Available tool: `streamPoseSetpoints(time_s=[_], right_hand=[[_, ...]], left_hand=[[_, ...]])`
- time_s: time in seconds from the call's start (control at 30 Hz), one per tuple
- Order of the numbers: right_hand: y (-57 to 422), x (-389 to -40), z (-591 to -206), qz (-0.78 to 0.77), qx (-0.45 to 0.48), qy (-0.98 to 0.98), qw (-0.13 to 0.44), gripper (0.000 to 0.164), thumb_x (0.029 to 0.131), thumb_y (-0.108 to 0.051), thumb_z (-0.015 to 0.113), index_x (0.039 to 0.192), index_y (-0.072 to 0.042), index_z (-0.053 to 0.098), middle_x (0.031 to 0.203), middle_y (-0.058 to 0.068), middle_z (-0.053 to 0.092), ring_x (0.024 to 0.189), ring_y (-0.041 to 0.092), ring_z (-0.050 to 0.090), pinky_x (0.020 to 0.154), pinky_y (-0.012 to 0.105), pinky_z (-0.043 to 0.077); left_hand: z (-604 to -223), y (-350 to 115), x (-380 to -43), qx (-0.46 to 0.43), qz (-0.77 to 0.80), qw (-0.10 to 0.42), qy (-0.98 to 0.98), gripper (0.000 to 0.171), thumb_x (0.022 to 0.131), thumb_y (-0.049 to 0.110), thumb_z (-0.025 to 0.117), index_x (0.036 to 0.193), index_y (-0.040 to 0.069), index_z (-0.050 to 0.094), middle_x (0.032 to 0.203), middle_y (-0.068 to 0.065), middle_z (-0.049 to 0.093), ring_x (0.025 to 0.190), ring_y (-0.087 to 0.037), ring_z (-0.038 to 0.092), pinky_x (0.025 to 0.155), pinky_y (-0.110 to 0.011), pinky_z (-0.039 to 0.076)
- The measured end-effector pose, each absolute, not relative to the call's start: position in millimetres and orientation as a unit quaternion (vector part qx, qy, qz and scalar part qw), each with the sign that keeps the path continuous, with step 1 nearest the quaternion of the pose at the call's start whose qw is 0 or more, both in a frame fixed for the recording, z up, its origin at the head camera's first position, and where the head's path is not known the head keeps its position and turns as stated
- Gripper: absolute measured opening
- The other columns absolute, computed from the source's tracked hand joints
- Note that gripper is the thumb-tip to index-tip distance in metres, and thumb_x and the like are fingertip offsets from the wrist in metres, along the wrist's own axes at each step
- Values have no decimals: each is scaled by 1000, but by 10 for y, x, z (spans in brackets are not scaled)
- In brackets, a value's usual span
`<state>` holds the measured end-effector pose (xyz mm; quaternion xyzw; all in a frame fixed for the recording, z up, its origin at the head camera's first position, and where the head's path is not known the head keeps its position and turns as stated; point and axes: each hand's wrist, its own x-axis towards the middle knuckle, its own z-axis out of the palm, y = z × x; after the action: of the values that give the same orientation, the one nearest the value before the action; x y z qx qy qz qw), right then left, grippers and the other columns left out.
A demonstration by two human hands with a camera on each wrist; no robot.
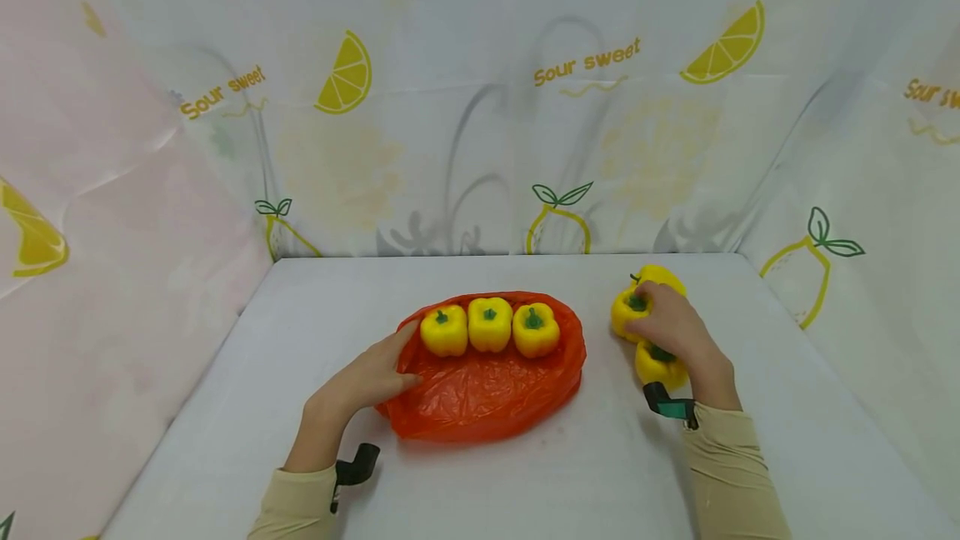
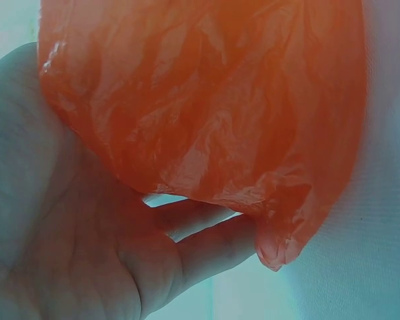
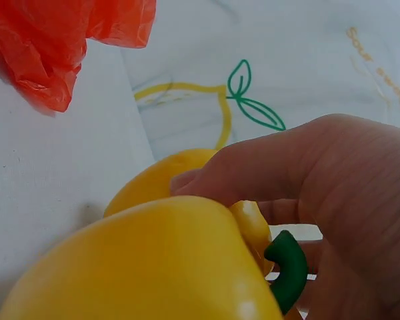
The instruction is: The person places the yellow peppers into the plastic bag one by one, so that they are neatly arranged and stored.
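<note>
A red plastic bag (image 1: 480, 407) lies on the table, its upper side sunken. Along its far side sit three yellow bell peppers: a left one (image 1: 444, 333), a middle one (image 1: 490, 327) and a right one (image 1: 537, 332). My left hand (image 1: 367, 377) touches the bag's left edge, thumb and fingers spread apart; the film hides some fingers in the left wrist view. At the right, my right hand (image 1: 673, 325) pinches a yellow bell pepper (image 1: 624, 317) by its top. Another pepper (image 1: 662, 275) lies behind it, and one more (image 3: 140, 260) is nearer me.
The white table (image 1: 600, 473) stretches around the bag. Behind it and along both sides hangs a pale cloth (image 1: 420, 157) printed with lemons and lettering. A dark camera mount (image 1: 358, 465) juts from the left wrist, and another (image 1: 663, 402) from the right.
</note>
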<state>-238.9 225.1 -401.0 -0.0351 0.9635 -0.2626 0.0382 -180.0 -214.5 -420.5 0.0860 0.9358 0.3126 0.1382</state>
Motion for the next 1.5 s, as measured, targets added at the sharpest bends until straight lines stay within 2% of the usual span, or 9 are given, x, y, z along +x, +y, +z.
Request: streamPoseSetpoints(time_s=[0.33, 0.6, 0.9, 1.3, 1.5], right_hand=[[2208, -2359, -3945, -277, -53, 959, 9, 61, 85, -27, 67, 136, 1, 49, 140, 26, 49, 116, 39, 48, 101, 59, 42], [2110, -2344, -3837, -281, -89, 955, -40, 53, 83, -23, 69, 129, -3, 54, 127, 19, 55, 105, 33, 50, 88, 47, 44], [1899, -2243, -3702, -315, -113, 941, -42, 57, 84, -24, 71, 134, -5, 51, 136, 15, 52, 113, 31, 49, 99, 52, 47], [1534, -2051, -3586, -343, -215, 910, -87, 46, 83, -17, 75, 125, -13, 58, 131, 4, 56, 109, 22, 55, 93, 42, 52], [1346, -1956, -3577, -374, -273, 884, -68, 44, 82, -15, 76, 122, -19, 58, 130, -3, 55, 114, 17, 55, 98, 41, 53]], left_hand=[[-4171, -2169, -1771, 85, 319, 139, 934, 81, 92, 22, 66, 159, 16, 22, 158, -8, 39, 142, -33, 41, 113, -59, 38], [-4164, -2192, -1772, 82, 327, 138, 931, 80, 93, 20, 63, 160, 16, 19, 159, -9, 37, 143, -34, 39, 113, -60, 38], [-4160, -2192, -1765, 82, 330, 137, 930, 79, 93, 18, 62, 160, 17, 20, 161, -9, 35, 143, -34, 38, 112, -60, 38], [-4124, -2163, -1765, 78, 329, 142, 930, 79, 93, 18, 62, 160, 17, 20, 160, -8, 35, 143, -34, 38, 113, -60, 37], [-4136, -2154, -1780, 82, 332, 140, 929, 79, 92, 17, 62, 160, 17, 20, 160, -8, 36, 143, -34, 38, 113, -60, 38]])
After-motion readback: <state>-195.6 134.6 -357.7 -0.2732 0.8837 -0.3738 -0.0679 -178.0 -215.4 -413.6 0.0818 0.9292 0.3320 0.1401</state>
